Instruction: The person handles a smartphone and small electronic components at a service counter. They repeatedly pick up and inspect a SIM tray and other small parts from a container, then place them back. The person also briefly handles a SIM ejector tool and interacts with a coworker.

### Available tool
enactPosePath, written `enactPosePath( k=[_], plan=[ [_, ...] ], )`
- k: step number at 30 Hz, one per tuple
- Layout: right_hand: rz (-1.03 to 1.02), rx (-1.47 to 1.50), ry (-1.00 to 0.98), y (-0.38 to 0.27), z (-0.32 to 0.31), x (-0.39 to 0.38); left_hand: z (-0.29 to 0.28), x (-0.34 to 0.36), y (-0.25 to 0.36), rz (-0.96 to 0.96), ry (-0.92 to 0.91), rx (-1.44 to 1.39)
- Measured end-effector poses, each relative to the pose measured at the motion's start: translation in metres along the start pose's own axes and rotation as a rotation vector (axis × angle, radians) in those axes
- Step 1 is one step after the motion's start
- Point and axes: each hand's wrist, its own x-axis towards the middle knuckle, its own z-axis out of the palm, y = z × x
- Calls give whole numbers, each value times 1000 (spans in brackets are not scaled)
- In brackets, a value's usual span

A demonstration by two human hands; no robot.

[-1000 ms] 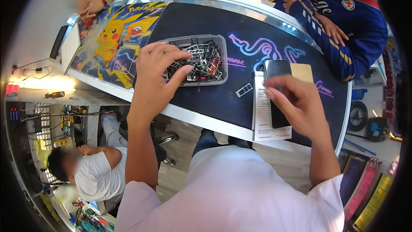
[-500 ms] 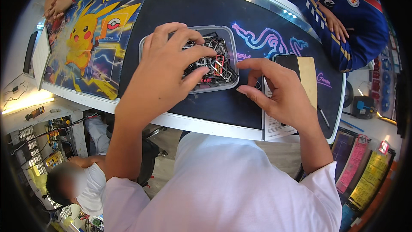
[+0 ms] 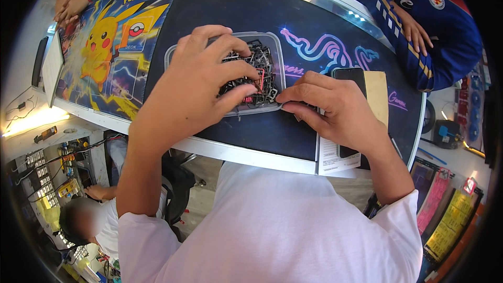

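Observation:
A clear plastic tub [image 3: 280,47] on the dark mat is full of small black and silver frame-like parts [image 3: 267,55], with a few red ones among them. My left hand [image 3: 194,76] reaches over the tub with its fingers spread. Its index finger and thumb are on either side of a small red frame [image 3: 261,79]; no grip on it shows. At the tub's right rim, my right hand [image 3: 335,105] has its thumb and index finger brought together. Whatever lies between those fingertips is too small to make out.
A phone [image 3: 350,76] and a tan card or envelope [image 3: 376,94] lie beside my right hand, above a printed paper sheet [image 3: 335,157]. A colourful cartoon mat [image 3: 118,47] covers the left. Two people rest their arms at the counter's far side; another person sits lower left.
My right hand has moved left to the tub's rim, and its thumb and index finger have closed together. The left hand stays over the tub, its fingertips closer to the red frame.

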Motion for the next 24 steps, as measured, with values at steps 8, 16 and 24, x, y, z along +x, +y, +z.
enactPosePath(
  k=[8, 16, 24],
  plan=[
    [37, 177, -56, 8, -6, 6, -14, -5, -9, 13, -21, -100],
    [-6, 136, -1, 13, -9, 26, -5, 1, -6, 73, -59, -44],
    [-9, 93, 43, 11, -12, 54, -9, -4, -21, 11, 74, -13]
  ],
)
